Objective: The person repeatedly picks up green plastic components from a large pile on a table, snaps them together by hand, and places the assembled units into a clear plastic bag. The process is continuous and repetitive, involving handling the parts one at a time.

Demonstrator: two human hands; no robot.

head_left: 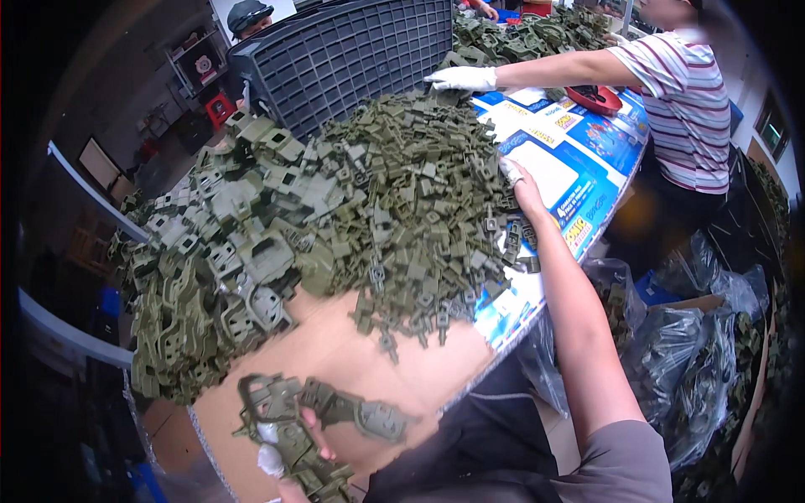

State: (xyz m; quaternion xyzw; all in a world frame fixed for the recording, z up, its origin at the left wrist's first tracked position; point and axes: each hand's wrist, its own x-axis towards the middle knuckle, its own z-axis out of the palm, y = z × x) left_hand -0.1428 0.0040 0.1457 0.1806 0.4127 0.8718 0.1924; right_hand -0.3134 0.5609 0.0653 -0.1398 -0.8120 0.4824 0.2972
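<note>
At the lower left, my left hand (314, 434) is closed around an olive-green moulded plastic part (289, 411) with cut-outs and a looped end. A similar plastic piece (377, 419) lies beside it, blurred. White covers sit on some of my fingertips. My right arm stretches far forward; my right hand (524, 191) is at the right edge of a heap of small green plastic parts (419, 193), fingers reaching out, with nothing visible in them. Larger green plastic shells (251, 243) are piled to the left of that heap.
Brown cardboard (335, 352) and blue printed cardboard (579, 180) cover the table. A black plastic crate (352, 63) stands tilted behind the heap. A co-worker's white-gloved hand (461, 79) reaches in from the right, near a red tray (595, 101). Clear plastic bags (688, 360) fill the floor at right.
</note>
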